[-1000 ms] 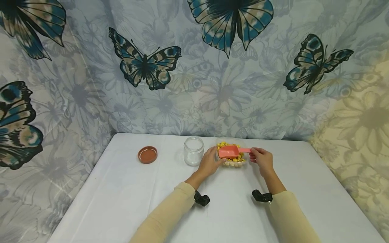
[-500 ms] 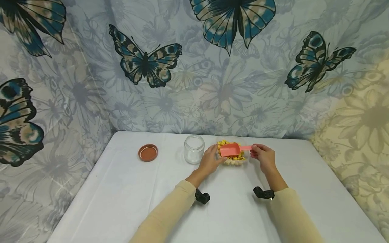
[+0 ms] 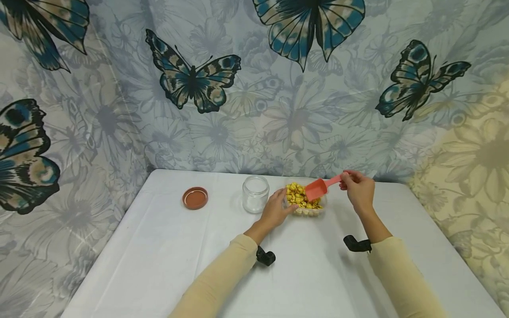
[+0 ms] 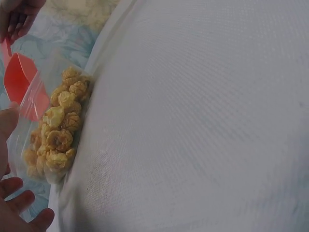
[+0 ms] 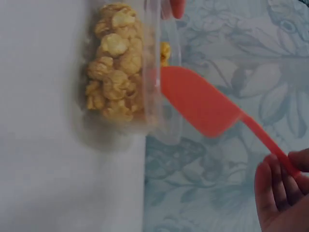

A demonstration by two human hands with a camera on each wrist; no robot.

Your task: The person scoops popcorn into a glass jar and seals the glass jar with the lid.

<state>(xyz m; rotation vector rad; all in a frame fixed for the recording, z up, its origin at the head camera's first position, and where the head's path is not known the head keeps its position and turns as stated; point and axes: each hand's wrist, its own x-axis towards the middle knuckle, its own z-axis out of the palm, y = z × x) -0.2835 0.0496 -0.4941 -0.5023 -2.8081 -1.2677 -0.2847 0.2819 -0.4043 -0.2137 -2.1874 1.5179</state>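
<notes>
A clear plastic container (image 3: pixel 324 205) of yellow caramel popcorn (image 4: pixel 60 128) stands toward the table's back. My left hand (image 3: pixel 274 211) holds its left side, thumb at the front rim and fingers along the side. With my right hand (image 3: pixel 359 190), I pinch the handle of a coral-pink scoop (image 3: pixel 317 190) between thumb and fingers. The scoop slants down to the left, its front edge at the popcorn. In the right wrist view, the container wall (image 5: pixel 153 58) hides the scoop's tip. An uncovered glass jar (image 3: pixel 255 194) stands just left of my left hand.
A round brown lid (image 3: pixel 195 198) lies left of the jar on the white-covered table (image 3: pixel 159 265). Behind the table hangs a butterfly-print cloth (image 3: pixel 222 145). Each wrist wears a small black camera; one camera (image 3: pixel 265 256) shows at the left sleeve.
My right hand has moved right and up, tilting the scoop from level to slanting down into the container. More popcorn shows now. My left hand stays at the container.
</notes>
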